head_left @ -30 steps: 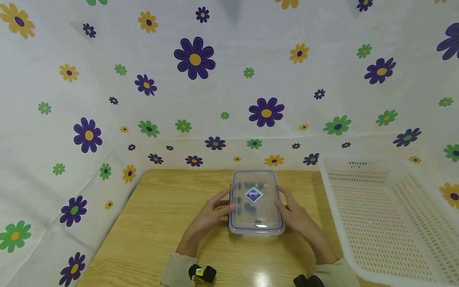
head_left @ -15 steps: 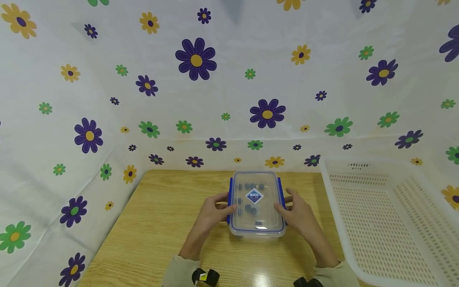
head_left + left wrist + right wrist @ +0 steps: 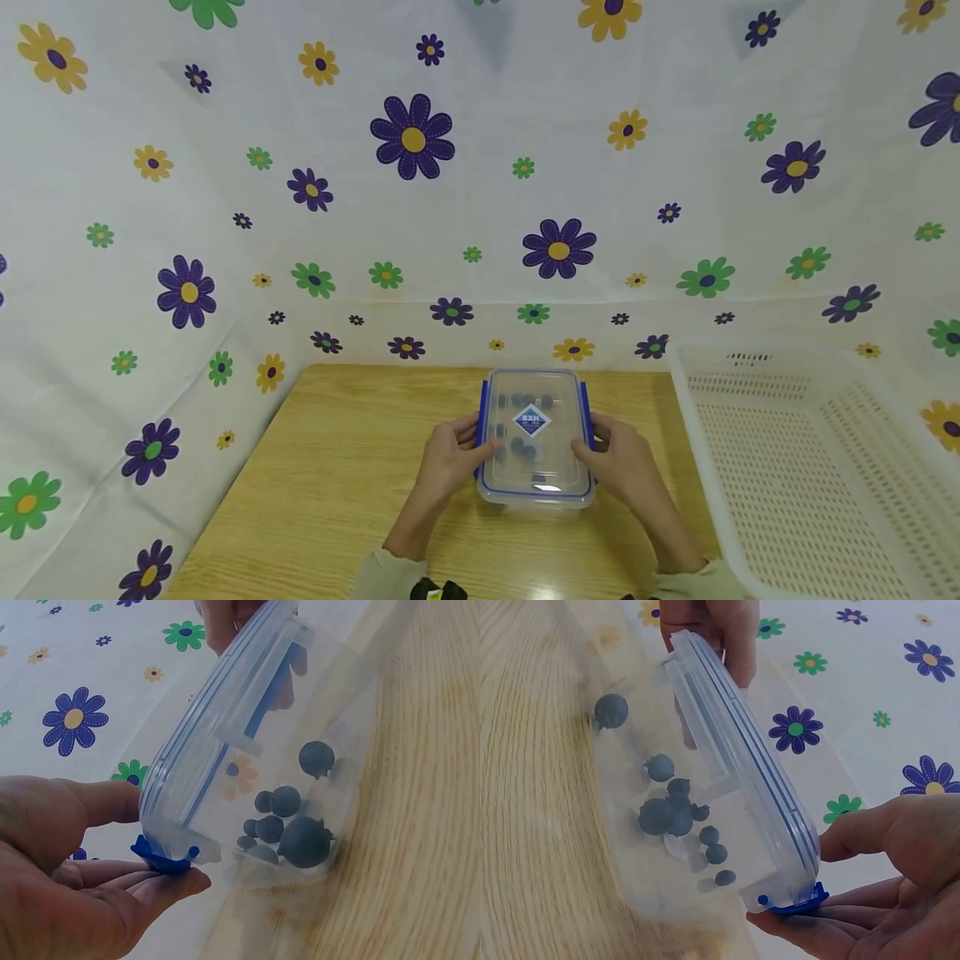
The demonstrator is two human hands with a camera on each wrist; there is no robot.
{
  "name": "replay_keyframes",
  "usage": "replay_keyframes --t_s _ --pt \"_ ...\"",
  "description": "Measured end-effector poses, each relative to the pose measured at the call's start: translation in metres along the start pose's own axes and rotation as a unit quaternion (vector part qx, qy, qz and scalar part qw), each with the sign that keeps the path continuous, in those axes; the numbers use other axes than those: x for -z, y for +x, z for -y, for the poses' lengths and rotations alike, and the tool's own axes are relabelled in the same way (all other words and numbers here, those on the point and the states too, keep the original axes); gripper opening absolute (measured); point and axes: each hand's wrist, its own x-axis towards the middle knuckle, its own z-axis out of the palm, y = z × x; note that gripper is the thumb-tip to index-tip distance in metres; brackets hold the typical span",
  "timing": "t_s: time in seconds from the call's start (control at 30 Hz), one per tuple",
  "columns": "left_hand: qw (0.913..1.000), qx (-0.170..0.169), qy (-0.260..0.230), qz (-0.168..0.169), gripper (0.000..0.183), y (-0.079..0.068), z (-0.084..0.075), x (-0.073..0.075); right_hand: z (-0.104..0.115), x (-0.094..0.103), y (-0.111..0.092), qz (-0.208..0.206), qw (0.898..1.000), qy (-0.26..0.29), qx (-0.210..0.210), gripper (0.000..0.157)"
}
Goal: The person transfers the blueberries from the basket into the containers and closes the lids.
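Note:
A clear plastic food container [image 3: 536, 479] with a blue-sealed lid rests on the table, a diamond label [image 3: 532, 421] on its top. Several dark blueberries [image 3: 305, 842] of different sizes lie inside. Blue latches stick out along its two long sides; one latch [image 3: 166, 861] has the left fingertips under it. My left hand [image 3: 448, 454] pinches the left side, thumb over the lid's edge. On the opposite side my right hand [image 3: 621, 454] does likewise, its fingers beneath the other latch [image 3: 799, 901].
To the right stands a large white perforated basket [image 3: 780, 467]. The wooden table [image 3: 322, 467] ends at a white flowered cloth [image 3: 480, 192] that hangs behind and along the left.
Blue latches on both sides have swung outward from the container. Both hands' fingers have drawn in beneath them, with the thumbs on the lid. The head view has tilted up slightly.

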Motion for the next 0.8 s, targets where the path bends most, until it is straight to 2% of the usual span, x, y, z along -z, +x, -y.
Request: replay_keyframes --t_s 0.27,0.6,0.7,0.8 --pt "0.9996 0.000 0.026 -0.015 0.057 0.002 -0.003 -0.005 0.004 0.000 0.002 -0.017 1.000 -0.006 0.022 0.049" --pt "0.9989 -0.001 0.043 -0.017 0.058 0.004 -0.004 -0.009 0.000 0.003 0.005 -0.004 1.000 -0.017 0.024 0.050" --pt "0.9992 -0.003 0.041 -0.003 0.064 0.006 -0.001 -0.006 -0.001 0.007 0.005 0.015 0.999 -0.021 0.029 0.052" --pt "0.9997 -0.007 0.024 0.007 0.068 0.008 0.001 0.005 0.001 0.016 0.002 0.027 0.998 -0.033 0.038 0.057"
